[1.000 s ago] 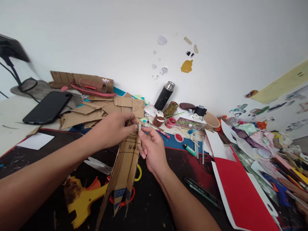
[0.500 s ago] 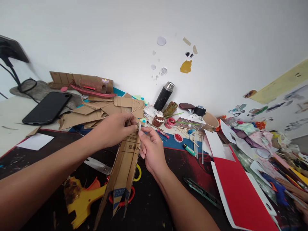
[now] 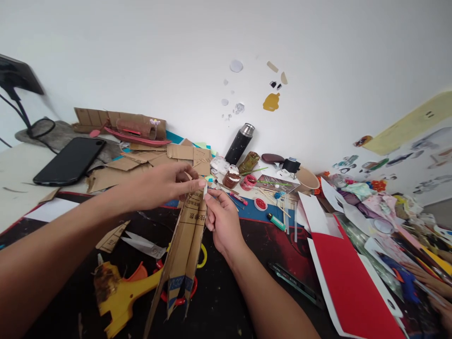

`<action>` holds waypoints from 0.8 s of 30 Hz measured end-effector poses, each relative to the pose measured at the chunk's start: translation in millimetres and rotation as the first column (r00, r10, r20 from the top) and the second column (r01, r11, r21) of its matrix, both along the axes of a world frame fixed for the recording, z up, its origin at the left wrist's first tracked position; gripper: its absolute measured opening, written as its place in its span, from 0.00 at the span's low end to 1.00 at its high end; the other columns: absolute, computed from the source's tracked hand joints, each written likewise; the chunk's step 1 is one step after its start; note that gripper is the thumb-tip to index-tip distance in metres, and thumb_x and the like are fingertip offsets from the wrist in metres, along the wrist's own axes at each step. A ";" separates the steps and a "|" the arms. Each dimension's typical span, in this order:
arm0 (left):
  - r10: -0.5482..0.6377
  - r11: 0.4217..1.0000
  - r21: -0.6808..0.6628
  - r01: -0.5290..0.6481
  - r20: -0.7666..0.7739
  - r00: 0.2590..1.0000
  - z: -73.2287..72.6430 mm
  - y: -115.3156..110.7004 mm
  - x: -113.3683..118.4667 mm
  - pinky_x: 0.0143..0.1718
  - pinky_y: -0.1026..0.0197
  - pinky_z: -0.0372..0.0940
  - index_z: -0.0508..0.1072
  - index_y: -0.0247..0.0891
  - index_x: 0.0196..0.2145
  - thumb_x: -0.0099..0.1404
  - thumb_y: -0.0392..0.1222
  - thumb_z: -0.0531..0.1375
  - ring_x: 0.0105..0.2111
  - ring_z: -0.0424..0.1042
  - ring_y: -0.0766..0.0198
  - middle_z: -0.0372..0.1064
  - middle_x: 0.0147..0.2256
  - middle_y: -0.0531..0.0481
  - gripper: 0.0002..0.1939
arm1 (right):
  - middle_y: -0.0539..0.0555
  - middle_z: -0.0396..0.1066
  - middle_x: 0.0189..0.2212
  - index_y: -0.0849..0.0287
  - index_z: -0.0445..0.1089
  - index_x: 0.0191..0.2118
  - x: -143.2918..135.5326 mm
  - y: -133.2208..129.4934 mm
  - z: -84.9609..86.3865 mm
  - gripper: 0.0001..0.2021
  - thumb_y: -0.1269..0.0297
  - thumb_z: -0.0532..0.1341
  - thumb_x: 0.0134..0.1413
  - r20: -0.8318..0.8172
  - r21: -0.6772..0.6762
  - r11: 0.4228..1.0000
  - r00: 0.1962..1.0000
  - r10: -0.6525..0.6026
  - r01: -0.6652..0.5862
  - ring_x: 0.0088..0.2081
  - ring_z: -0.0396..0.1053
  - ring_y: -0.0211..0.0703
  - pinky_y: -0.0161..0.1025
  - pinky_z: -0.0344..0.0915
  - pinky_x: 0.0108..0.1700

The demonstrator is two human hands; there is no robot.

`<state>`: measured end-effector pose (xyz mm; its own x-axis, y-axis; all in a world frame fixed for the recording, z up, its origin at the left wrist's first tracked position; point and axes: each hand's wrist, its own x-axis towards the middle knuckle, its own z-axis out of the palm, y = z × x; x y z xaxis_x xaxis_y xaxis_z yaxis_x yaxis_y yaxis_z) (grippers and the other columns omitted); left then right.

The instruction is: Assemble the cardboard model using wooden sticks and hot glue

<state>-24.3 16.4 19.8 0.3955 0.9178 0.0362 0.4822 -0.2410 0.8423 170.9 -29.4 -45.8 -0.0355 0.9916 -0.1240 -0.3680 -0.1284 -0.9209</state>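
Note:
A long folded piece of brown cardboard [image 3: 186,238] with printed characters hangs down in front of me, its lower end cut into points. At its upper end, my left hand [image 3: 173,183] is closed, with the thumb over the top edge and the other fingers partly hidden behind. My right hand [image 3: 223,214] pinches the right edge, its thumb against a small white strip [image 3: 205,192] there. Below the cardboard lie scissors [image 3: 146,246] with red and yellow handles, partly covered. A yellow glue gun [image 3: 123,294] rests to their left.
Cardboard scraps [image 3: 136,167], a model boat [image 3: 137,136] and a phone [image 3: 70,160] are at the back left. A black flask [image 3: 240,145] and paint jars [image 3: 232,176] stand by the wall. A utility knife [image 3: 294,282] and red card [image 3: 353,287] lie right; another person's hand [image 3: 436,282] shows far right.
My left hand has shifted slightly, its thumb moving right to the top of the white strip. A cardboard scrap beside the scissors now shows. My right hand keeps its pinch.

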 end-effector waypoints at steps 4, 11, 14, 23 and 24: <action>-0.098 0.981 -0.163 0.100 0.022 0.995 8.9 6.3 -17.1 0.47 0.50 0.74 0.79 0.47 0.56 0.61 0.70 0.68 0.48 0.82 0.43 0.84 0.50 0.44 0.33 | 0.35 0.58 0.13 0.58 0.73 0.42 0.2 1.6 -0.1 0.20 0.53 0.76 0.51 0.002 -0.010 1.000 1.000 -0.008 0.008 0.13 0.47 0.29 0.29 0.45 0.16; -0.343 0.822 -0.366 0.436 0.294 0.892 -11.2 6.8 -15.1 0.57 0.48 0.74 0.77 0.49 0.63 0.67 0.64 0.70 0.62 0.74 0.41 0.79 0.59 0.44 0.32 | 0.35 0.58 0.12 0.58 0.73 0.41 -0.1 1.6 0.6 0.18 0.53 0.76 0.51 0.008 -0.002 1.000 1.000 -0.011 0.011 0.13 0.49 0.29 0.30 0.46 0.16; -0.374 0.777 -0.371 0.508 0.378 0.847 -20.4 6.7 -11.5 0.60 0.45 0.72 0.73 0.47 0.66 0.70 0.59 0.70 0.63 0.73 0.43 0.77 0.61 0.43 0.32 | 0.35 0.58 0.12 0.58 0.74 0.41 0.2 2.2 1.1 0.18 0.54 0.76 0.51 -0.007 -0.005 1.000 1.000 -0.011 0.011 0.13 0.48 0.29 0.29 0.46 0.16; -0.351 0.791 -0.351 0.501 0.411 0.841 -23.7 7.0 -8.0 0.60 0.42 0.71 0.73 0.47 0.66 0.66 0.65 0.71 0.62 0.73 0.42 0.78 0.59 0.41 0.37 | 0.35 0.58 0.13 0.57 0.73 0.41 0.3 1.0 4.3 0.18 0.53 0.76 0.51 -0.021 0.004 1.000 1.000 0.003 -0.002 0.13 0.48 0.30 0.30 0.46 0.16; -0.332 0.816 -0.341 0.466 0.383 0.862 -23.2 6.2 -7.8 0.59 0.43 0.71 0.74 0.47 0.64 0.66 0.66 0.70 0.61 0.73 0.42 0.78 0.59 0.42 0.35 | 0.35 0.58 0.13 0.57 0.73 0.41 0.4 0.8 4.7 0.18 0.53 0.76 0.51 -0.023 0.007 1.000 1.000 0.007 -0.007 0.13 0.48 0.30 0.30 0.45 0.16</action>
<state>-32.1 22.7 -3.4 0.7615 0.6349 -0.1305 0.1354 0.0410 0.9899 171.3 -28.6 -41.2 -0.0450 0.9922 -0.1166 -0.3881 -0.1249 -0.9131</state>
